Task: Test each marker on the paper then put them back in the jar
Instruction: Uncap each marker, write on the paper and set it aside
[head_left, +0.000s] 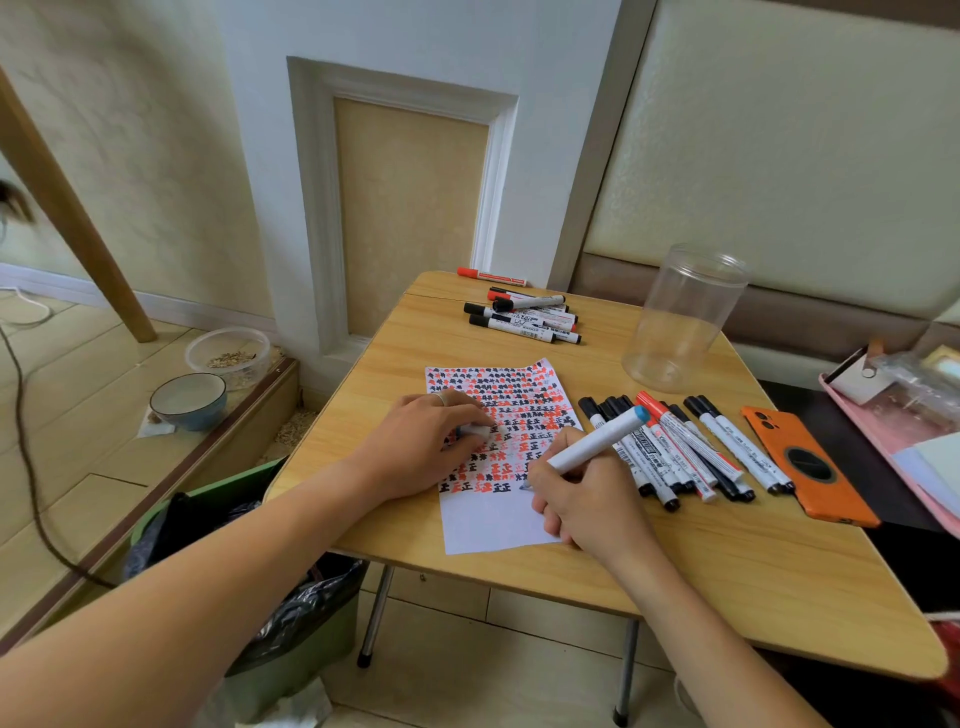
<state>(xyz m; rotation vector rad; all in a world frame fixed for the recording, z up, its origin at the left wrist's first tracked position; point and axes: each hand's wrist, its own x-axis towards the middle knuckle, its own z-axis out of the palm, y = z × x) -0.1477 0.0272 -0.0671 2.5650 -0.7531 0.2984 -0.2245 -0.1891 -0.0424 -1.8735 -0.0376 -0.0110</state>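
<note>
Both hands are on the sheet. Right hand (582, 499) grips a white marker with a blue end (597, 441) in a writing hold, its tip down on the paper (493, 525) at the near end of the rows of marks. Left hand (426, 441) lies palm-down on the left part of the sheet, fingers curled around what looks like the marker's cap (475, 430), and pins the paper to the table (571, 566).

To test well, I would keep that left hand pressing so the sheet cannot slide, and draw one short firm stroke on the bare white strip just below the last row, so the new ink reads clearly against the red and black marks. Then cap it until it seats.

Just right of the paper lies a fan of capped markers (675, 447), beside an orange phone (808, 462). A second pile (524, 314) sits at the far edge. The clear jar (680, 322) stands empty at the far right, well apart from the writing hand, so nothing has gone back in yet.
</note>
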